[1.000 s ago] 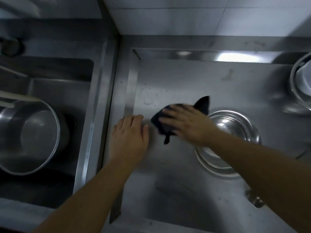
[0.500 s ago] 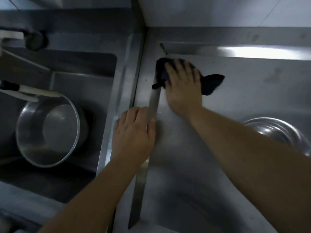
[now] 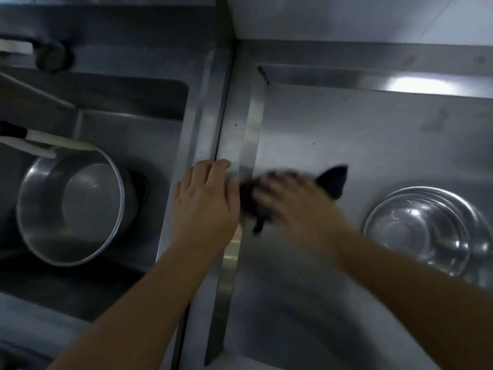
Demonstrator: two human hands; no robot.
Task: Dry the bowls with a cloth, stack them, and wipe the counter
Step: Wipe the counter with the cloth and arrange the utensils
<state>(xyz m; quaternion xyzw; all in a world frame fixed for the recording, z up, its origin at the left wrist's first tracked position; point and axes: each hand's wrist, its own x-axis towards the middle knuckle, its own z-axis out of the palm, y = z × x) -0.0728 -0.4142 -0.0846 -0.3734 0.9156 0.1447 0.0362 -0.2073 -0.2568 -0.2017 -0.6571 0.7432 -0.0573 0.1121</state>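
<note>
Head view, with every place taken from the raised stainless-steel ridge point(image 3: 246, 145) that divides the sink from the counter.

The flat stainless-steel counter point(image 3: 360, 134) stretches away on the ridge's right side. On it, just right of the ridge, lies the dark, crumpled cleaning cloth point(image 3: 332, 180). The right hand point(image 3: 290, 198) lies on top of the cloth, palm down, fingers spread and flat, pressing it against the metal rather than clenching it. The hand is blurred, so the fingertips cannot be made out singly. One pointed corner of the cloth sticks out past the hand on the side away from the ridge, and a thin dark tail pokes out on the near side.

The left hand point(image 3: 204, 201) rests on the ridge itself, palm down, fingers straight, close together and relaxed, gripping nothing; its thumb side is touching or nearly touching the cloth.

Further right of the ridge, well beyond the cloth, the shiny round stainless-steel bowls point(image 3: 426, 231) sit on the counter, nested as a stack with openings up. How many are stacked cannot be told. The right forearm crosses their near edge.

Left of the ridge drops the deep stainless-steel sink basin point(image 3: 128, 121). In it stands a large round stainless-steel pot point(image 3: 72, 209), tilted. Pale utensil handles point(image 3: 48, 142) cross above the pot's far rim. Farthest left and back from the ridge sits the dark round tap base point(image 3: 53, 58).
</note>
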